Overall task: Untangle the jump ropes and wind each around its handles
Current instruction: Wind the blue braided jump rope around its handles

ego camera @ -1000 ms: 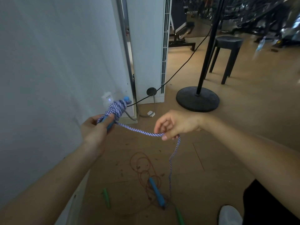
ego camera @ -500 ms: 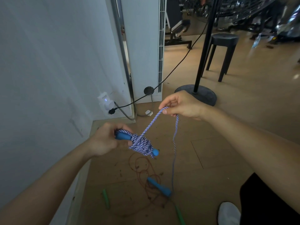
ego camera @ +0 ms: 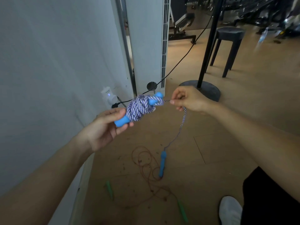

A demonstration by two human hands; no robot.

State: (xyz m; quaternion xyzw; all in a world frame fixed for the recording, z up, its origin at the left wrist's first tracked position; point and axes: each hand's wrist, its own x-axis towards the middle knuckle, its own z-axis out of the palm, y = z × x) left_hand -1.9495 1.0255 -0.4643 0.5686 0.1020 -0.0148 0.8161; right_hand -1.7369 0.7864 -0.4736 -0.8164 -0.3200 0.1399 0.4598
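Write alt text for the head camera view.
A person's left hand holds a blue handle wound thick with blue-and-white striped rope; the right hand pinches the free length beside the bundle. The rope trails down to a second blue handle near the floor, where a thin reddish rope with green handles lies loose.

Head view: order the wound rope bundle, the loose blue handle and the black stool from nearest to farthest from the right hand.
1. Wound rope bundle, held by the left hand: just left of the right hand, which pinches the rope leading out of it.
2. Loose blue handle: lower, at the rope's hanging end.
3. Black stool: far back on the right.
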